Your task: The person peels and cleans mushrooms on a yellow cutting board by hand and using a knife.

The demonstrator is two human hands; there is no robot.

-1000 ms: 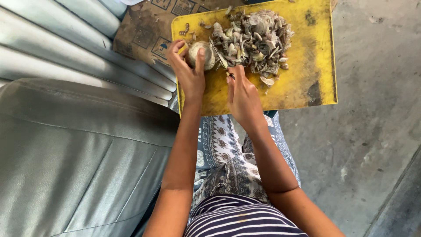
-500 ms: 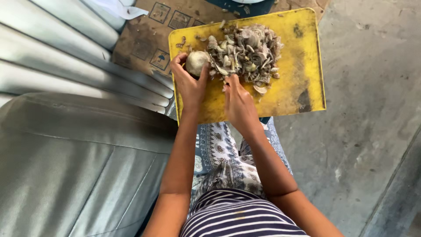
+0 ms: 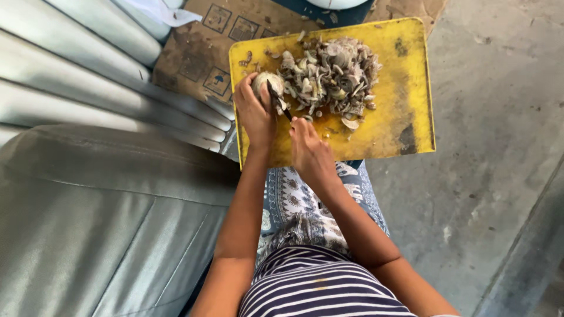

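Note:
A yellow cutting board [image 3: 405, 88] rests on my lap, stained dark in spots. My left hand [image 3: 254, 113] grips a pale peeled onion [image 3: 264, 81] at the board's left side. My right hand [image 3: 308, 149] holds a small dark-bladed knife [image 3: 277, 101], its blade pressed against the onion. A heap of sliced onion pieces [image 3: 332, 73] lies in the middle of the board, just right of the onion.
A grey cushioned seat [image 3: 88, 223] fills the left. Brown cardboard [image 3: 194, 53] lies on the floor beyond the board's left edge. A white round object [image 3: 335, 3] peeks in at the top. Grey concrete floor [image 3: 499, 176] spreads to the right.
The view has shifted so the board sits lower in frame. The knife blade has come against the onion held in my left hand.

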